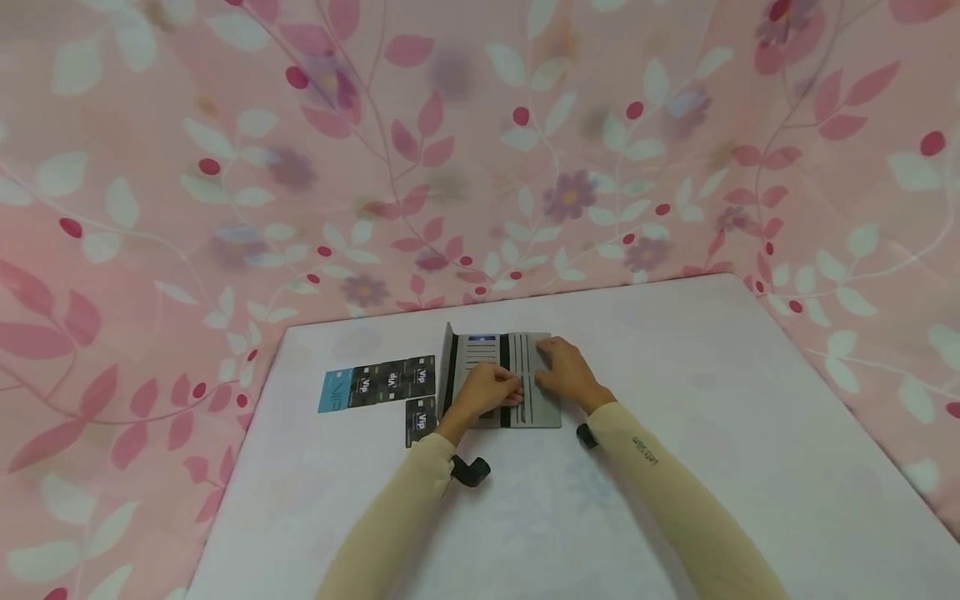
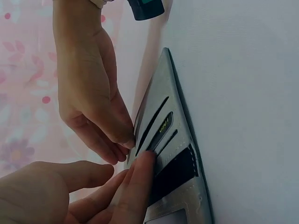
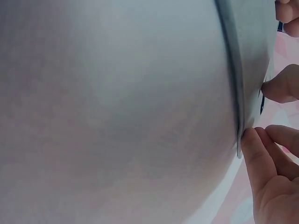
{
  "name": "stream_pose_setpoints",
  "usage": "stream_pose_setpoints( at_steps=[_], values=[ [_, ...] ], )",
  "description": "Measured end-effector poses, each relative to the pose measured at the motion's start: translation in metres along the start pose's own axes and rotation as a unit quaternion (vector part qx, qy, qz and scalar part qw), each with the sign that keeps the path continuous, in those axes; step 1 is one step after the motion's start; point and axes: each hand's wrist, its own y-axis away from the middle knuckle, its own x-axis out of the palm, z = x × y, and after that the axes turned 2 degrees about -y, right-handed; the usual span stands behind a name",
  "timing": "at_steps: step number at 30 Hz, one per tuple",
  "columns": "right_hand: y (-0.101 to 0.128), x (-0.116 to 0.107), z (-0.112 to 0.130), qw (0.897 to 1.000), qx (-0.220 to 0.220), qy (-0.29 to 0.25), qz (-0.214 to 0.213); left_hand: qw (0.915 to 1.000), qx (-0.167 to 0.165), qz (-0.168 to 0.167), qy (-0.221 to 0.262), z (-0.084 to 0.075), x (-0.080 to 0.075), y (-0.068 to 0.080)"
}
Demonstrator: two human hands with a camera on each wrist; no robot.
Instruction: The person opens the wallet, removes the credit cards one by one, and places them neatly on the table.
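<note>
- Left hand (image 1: 489, 390) fingers straight, pressing a card (image 2: 164, 126) into the wallet (image 1: 534, 402) slot; it could jam crooked
- Right hand (image 1: 567, 372) flat, pinning wallet; slip, and it slides

Wallet (image 1: 510, 379): grey, with black slots and a black centre strip.
Cards (image 1: 392, 382): black, printed "Vip"; the leftmost one blue.
Table (image 1: 675, 467): white.
Cloth (image 1: 225, 167): pink, patterned with white and red leaves, red berries and purple flowers.
Sleeves (image 1: 675, 483): cream.
</note>
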Motion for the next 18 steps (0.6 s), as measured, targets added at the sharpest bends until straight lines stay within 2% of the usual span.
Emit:
stream_pose_setpoints(
  at_steps=[3, 5, 12, 15, 18],
  values=[
    [-0.001, 0.002, 0.0, 1.0, 0.002, 0.0, 0.002, 0.9999, 0.012, -0.01, -0.006, 0.001, -0.001, 0.002],
    [-0.001, 0.003, -0.001, 1.0, 0.006, 0.002, 0.004, 0.9999, 0.008, -0.01, -0.002, 0.0, -0.001, 0.003],
    [-0.001, 0.003, 0.001, 1.0, 0.01, 0.001, 0.002, 0.997, -0.073, 0.028, 0.006, -0.012, -0.009, 0.0],
    [0.0, 0.001, 0.002, 1.0, 0.009, 0.0, -0.001, 0.9958, -0.082, 0.04, 0.011, -0.013, -0.01, -0.005],
    [0.001, 0.001, 0.002, 1.0, 0.006, -0.001, -0.002, 0.9947, -0.092, 0.04, 0.024, -0.01, -0.008, -0.008]
  ],
)
